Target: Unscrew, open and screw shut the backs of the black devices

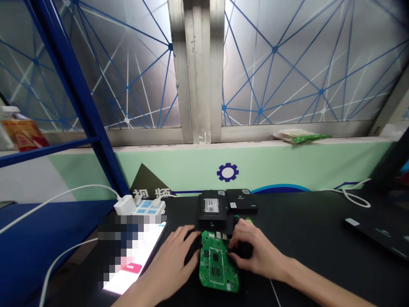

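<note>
A green circuit board (218, 264) lies on the black table (306, 238) in front of me. My left hand (171, 266) rests on the table against the board's left edge, fingers stretched out flat. My right hand (252, 251) is at the board's right edge, fingers curled and pinched on a dark tool with a green-tipped handle (242, 221). Just behind the board lie two black box shells (213, 207), one with a white label.
A lit phone (134, 260) lies left of my left hand. Behind it a white power strip (148, 207) carries a charger (124, 204) and white cables. A dark flat device (377, 232) is at the right, and a blue rack post (79, 94) rises at the left.
</note>
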Action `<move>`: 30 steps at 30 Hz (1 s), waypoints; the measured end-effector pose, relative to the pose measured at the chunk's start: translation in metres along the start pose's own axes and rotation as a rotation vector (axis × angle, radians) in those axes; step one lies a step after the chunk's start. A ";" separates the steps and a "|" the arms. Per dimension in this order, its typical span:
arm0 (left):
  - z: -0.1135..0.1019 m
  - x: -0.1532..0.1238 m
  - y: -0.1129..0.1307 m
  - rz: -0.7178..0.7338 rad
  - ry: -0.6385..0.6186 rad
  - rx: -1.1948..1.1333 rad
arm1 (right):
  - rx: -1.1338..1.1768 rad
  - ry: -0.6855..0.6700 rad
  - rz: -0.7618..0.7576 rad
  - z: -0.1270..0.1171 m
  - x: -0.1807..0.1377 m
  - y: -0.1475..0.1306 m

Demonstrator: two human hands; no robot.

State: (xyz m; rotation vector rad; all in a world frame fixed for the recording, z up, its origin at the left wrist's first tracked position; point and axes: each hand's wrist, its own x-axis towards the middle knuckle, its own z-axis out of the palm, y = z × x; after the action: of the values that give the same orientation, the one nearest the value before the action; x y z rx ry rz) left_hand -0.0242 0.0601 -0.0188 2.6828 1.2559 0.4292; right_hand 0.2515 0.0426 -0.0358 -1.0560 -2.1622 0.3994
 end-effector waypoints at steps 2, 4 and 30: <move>0.000 -0.001 0.000 0.013 0.014 0.004 | -0.010 -0.008 0.019 0.000 0.000 -0.002; 0.000 -0.001 -0.001 0.021 0.026 0.007 | -0.022 -0.009 0.035 0.000 -0.001 -0.003; 0.003 -0.001 -0.001 -0.030 0.012 0.020 | -0.053 0.014 0.053 0.001 -0.001 -0.004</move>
State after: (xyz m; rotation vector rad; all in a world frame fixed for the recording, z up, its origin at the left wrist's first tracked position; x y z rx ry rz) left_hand -0.0244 0.0596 -0.0215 2.6776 1.3084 0.4315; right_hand 0.2496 0.0393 -0.0349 -1.1438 -2.1464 0.3591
